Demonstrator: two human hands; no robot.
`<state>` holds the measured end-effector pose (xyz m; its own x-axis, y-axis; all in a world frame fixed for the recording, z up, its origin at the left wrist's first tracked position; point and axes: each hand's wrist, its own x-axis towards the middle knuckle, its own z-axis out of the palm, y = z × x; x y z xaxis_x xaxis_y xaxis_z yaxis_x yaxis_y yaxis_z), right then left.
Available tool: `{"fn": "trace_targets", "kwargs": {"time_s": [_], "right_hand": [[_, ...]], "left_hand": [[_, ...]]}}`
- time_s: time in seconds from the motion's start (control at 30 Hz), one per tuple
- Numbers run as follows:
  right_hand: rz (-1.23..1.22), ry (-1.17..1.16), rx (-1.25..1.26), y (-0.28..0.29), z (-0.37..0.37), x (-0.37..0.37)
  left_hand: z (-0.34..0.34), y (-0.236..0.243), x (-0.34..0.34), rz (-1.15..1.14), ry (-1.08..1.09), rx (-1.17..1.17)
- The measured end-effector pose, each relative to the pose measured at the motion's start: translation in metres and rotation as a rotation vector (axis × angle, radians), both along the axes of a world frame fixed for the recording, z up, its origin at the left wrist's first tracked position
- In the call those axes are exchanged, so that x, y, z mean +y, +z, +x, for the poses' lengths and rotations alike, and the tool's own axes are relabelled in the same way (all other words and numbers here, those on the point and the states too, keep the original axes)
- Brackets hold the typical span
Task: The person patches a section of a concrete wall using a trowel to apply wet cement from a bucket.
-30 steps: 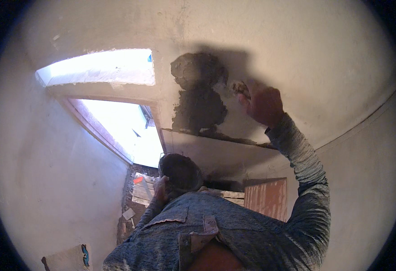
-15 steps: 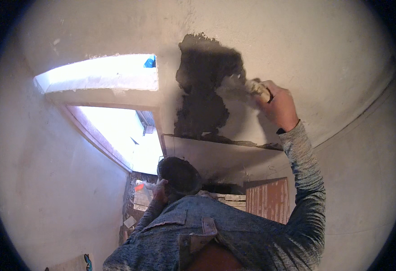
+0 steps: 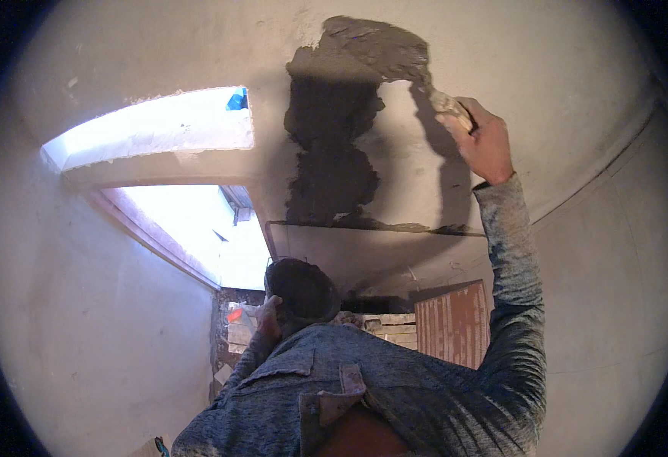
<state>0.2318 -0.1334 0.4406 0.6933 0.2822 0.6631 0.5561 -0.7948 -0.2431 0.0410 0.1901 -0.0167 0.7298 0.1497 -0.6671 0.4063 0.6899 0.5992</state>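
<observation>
High on the wall to the right, my right hand (image 3: 487, 145) is closed around a pale, mortar-smeared hand tool (image 3: 452, 111). Its working face is turned to the wall, so its exact kind is hard to make out. The tool's tip meets the right end of a patch of wet grey mortar (image 3: 334, 129), which arches over a lighter bare area of wall. Low in front of my body, my left hand (image 3: 270, 316) grips the side of a dark bucket (image 3: 331, 283). Dark contents fill the tilted bucket; some of my left fingers are hidden.
Left of the mortar are a bright window opening (image 3: 159, 126) and a bright doorway (image 3: 197, 221). A ledge line (image 3: 395, 227) runs below the patch. Lower down stands a reddish-brown ribbed panel (image 3: 452, 324), with pale boards (image 3: 391, 329) beside it.
My right hand has moved upward with the tool. Fresh mortar now curves across the top of the patch toward the right. My left hand still holds the bucket in nearly the same place.
</observation>
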Motion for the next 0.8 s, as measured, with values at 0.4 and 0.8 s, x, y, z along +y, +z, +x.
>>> {"fn": "trace_targets", "kwargs": {"time_s": [0.4, 0.8], "right_hand": [[-0.319, 0.005, 0.024, -0.138, -0.027, 0.016], [-0.139, -0.096, -0.271, -0.091, -0.014, -0.035]], "left_hand": [[0.006, -0.014, 0.005, -0.019, 0.074, 0.039], [0.006, -0.041, 0.013, -0.149, 0.105, -0.126]]}}
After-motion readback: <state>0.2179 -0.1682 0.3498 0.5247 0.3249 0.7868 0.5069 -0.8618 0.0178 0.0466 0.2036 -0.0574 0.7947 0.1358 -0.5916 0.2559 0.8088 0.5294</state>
